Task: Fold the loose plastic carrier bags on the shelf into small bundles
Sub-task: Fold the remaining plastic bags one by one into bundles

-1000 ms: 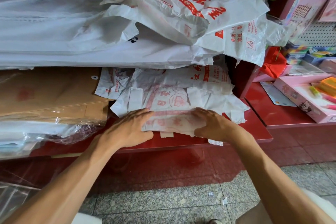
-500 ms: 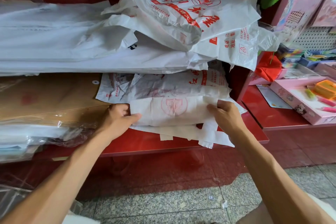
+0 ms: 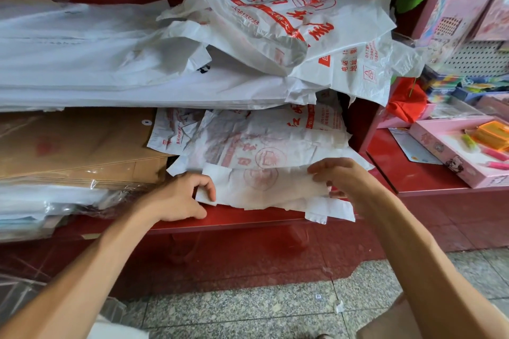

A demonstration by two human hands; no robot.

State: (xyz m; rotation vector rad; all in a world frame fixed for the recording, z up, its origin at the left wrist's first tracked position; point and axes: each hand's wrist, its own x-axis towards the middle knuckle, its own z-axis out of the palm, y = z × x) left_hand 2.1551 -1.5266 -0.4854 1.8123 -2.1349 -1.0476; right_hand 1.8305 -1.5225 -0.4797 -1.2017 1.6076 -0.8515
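Head view: left hand (image 3: 179,198) pinching the left edge of a half-folded carrier bag (image 3: 264,187) at the front of the red shelf (image 3: 248,219), right hand (image 3: 347,179) gripping its right edge — thumb hidden beneath the plastic. Faded red print hard to read; more loose bags (image 3: 289,25) heaped above, cut off at the top.

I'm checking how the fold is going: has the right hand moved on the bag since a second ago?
Yes. The right hand has gone from pressing flat on the bag to pinching its right edge, farther from the shelf's front lip.
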